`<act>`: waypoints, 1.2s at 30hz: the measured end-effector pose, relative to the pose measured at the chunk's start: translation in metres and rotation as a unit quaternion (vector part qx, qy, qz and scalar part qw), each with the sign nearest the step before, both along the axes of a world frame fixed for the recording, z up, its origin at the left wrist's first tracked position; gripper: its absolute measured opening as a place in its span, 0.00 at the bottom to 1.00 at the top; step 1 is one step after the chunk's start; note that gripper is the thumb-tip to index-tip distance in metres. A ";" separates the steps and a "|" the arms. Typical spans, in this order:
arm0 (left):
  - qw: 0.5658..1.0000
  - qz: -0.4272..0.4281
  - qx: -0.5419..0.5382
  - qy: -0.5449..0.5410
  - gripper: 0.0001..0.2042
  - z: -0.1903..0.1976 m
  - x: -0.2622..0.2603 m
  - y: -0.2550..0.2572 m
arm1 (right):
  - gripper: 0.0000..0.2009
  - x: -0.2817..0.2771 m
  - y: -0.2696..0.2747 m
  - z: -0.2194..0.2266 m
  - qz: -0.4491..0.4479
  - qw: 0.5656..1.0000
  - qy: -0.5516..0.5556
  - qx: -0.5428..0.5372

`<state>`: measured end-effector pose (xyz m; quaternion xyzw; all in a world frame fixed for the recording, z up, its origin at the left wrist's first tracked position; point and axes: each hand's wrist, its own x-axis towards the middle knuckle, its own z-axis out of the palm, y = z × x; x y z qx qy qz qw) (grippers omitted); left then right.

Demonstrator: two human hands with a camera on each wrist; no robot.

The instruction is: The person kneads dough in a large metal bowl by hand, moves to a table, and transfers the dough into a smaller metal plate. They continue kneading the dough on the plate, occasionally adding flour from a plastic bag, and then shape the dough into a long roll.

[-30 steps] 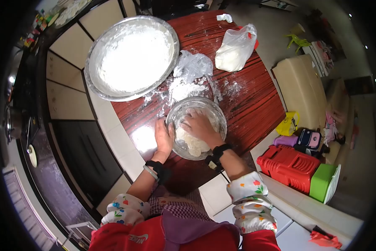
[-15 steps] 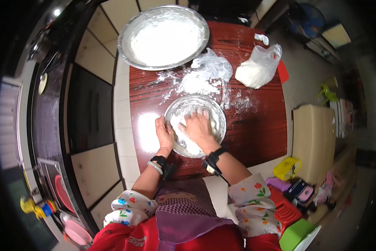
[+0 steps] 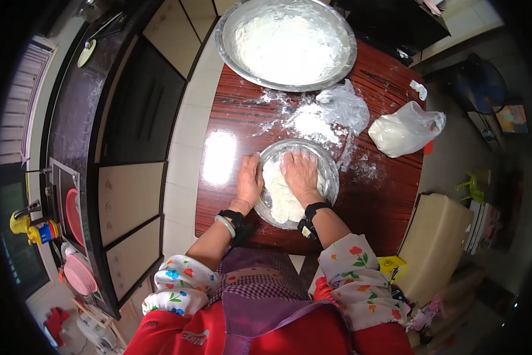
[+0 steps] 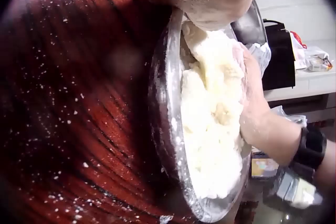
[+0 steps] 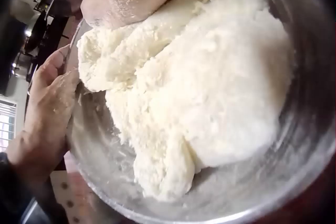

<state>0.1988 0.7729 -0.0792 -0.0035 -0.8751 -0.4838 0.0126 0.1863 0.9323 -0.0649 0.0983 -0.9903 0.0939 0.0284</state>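
My left hand (image 3: 250,179) rests against the outer side of the small round metal bowl (image 3: 336,192), its fingers loosely straight and holding nothing. My right hand (image 3: 301,174) is inside, fingers extended and pressing on the lumpy, off-white dough (image 3: 282,198). The dough lies in the bowl, with bare metal showing beside it, and my right hand hides its far part. The fingertips are hard to make out; in the right wrist view my own hand blocks that end of the dough.

The bowl sits on the dark red, streaked wooden table (image 3: 375,204). Just beyond it, white powder (image 3: 314,125) is scattered over the wood, touching a crumpled clear plastic bag (image 3: 347,109). Behind that stands a wide metal basin (image 3: 280,86) with white powder in it, the biggest thing across the far side. To the right lies a translucent plastic bag (image 3: 401,131) with something pale inside, a bit of red (image 3: 428,148) showing beside it, and a small crumpled white scrap (image 3: 418,90) lies near the table's edge. Past the right edge stands a beige padded seat (image 3: 440,236).
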 end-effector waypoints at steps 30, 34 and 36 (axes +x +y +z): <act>0.971 0.222 -0.019 0.084 0.16 -0.014 0.047 0.061 | 0.09 0.053 0.079 0.034 0.250 0.967 -0.029 -0.041; 0.975 0.213 -0.001 0.062 0.15 -0.015 0.049 0.059 | 0.09 0.024 0.049 0.015 0.265 0.964 -0.001 -0.019; 0.975 0.216 0.001 0.054 0.15 -0.014 0.050 0.059 | 0.10 0.015 0.039 0.012 0.263 0.964 -0.020 -0.018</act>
